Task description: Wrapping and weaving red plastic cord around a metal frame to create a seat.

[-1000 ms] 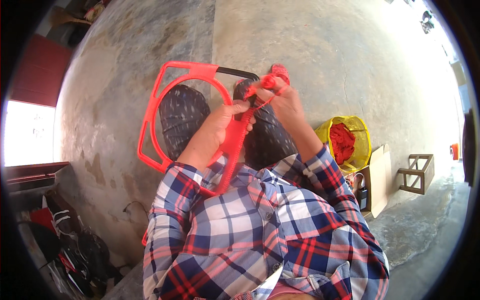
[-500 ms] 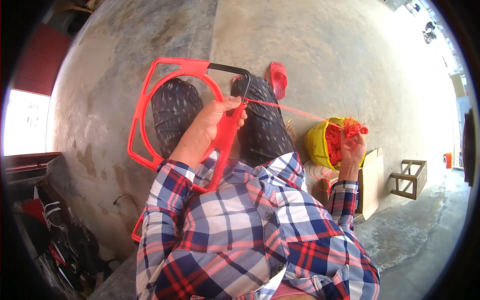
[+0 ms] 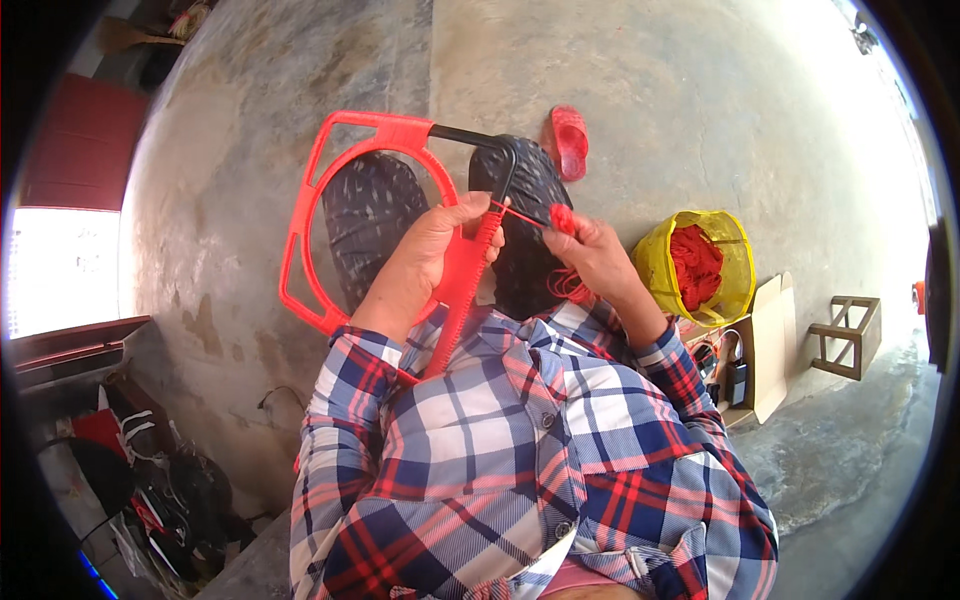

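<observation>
A flat red frame (image 3: 404, 131) with a large round opening lies across my knees, and a black bent bar (image 3: 465, 136) runs off its far corner. My left hand (image 3: 430, 250) is closed around the frame's right side, thumb on top near the bar. Red cord (image 3: 468, 310) is wound in tight turns along that side. From the top turns, a short stretch of cord leads to a small red cord bundle (image 3: 562, 218) pinched in the fingers of my right hand (image 3: 603, 262). Loose loops of red cord (image 3: 570, 288) hang below that hand.
To the right stands a yellow bucket (image 3: 744, 285) holding a heap of red cord (image 3: 694, 266). Beside it are an open cardboard box (image 3: 772, 350) and a small wooden stool (image 3: 848, 338). A red slipper (image 3: 570, 145) lies ahead. Dark clutter (image 3: 180, 500) sits at the lower left.
My right hand has come from over the yellow bucket to close beside the frame, bringing the cord bundle with it. The long taut stretch of cord is now short. My left hand keeps its grip.
</observation>
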`<state>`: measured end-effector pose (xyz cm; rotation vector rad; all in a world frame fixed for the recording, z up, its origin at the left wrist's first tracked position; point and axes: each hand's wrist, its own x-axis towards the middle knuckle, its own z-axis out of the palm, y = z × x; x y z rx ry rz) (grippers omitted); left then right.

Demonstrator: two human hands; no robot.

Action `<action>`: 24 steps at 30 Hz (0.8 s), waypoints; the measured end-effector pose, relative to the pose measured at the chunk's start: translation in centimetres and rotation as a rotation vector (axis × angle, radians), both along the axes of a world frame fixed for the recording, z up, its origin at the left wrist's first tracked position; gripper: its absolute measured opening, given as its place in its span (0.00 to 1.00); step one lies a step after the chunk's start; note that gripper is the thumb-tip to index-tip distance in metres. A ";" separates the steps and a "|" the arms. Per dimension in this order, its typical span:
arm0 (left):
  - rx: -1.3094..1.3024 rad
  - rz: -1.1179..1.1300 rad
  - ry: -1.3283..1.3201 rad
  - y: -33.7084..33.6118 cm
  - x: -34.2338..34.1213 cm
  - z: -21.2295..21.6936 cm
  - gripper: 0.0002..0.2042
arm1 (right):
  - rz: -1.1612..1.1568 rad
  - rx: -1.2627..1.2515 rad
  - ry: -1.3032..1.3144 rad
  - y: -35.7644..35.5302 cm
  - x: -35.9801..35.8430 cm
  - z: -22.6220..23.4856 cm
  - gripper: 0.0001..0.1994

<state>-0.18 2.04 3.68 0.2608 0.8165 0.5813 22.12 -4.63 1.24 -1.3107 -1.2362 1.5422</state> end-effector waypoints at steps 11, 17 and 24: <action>0.069 -0.012 0.075 0.6 0.4 -1.5 0.12 | -0.237 0.231 -0.243 3.0 5.6 -0.5 0.10; 0.393 0.267 0.140 0.4 -0.3 -3.6 0.18 | -0.020 0.335 -0.618 7.6 -0.6 5.2 0.09; 0.277 0.183 -0.127 0.1 0.3 -2.0 0.24 | 0.079 0.928 -0.671 9.7 -2.6 0.9 0.08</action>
